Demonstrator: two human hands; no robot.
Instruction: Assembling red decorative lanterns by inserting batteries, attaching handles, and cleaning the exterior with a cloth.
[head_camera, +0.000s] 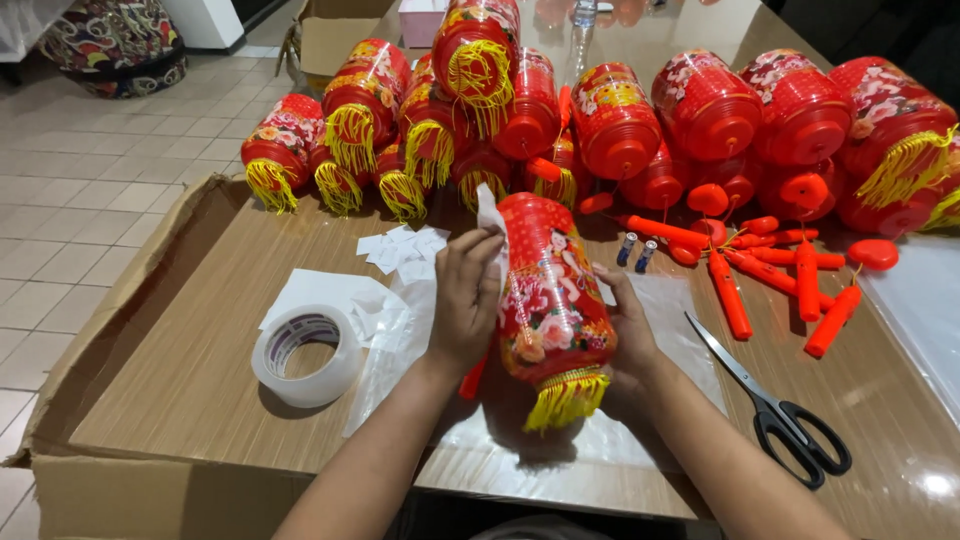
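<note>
The left hand (466, 296) has its fingers curled onto one flank of a red paper lantern (548, 290), and the right hand (626, 335) is clamped against the opposite flank. The lantern sits between them above the wooden table (190, 370), long axis nearly upright, tilted slightly, with its yellow tassel fringe (566, 397) pointing toward the person. A tape roll (306, 355) lies left, black-handled scissors (775, 405) right, a heap of finished lanterns (620, 120) behind.
</note>
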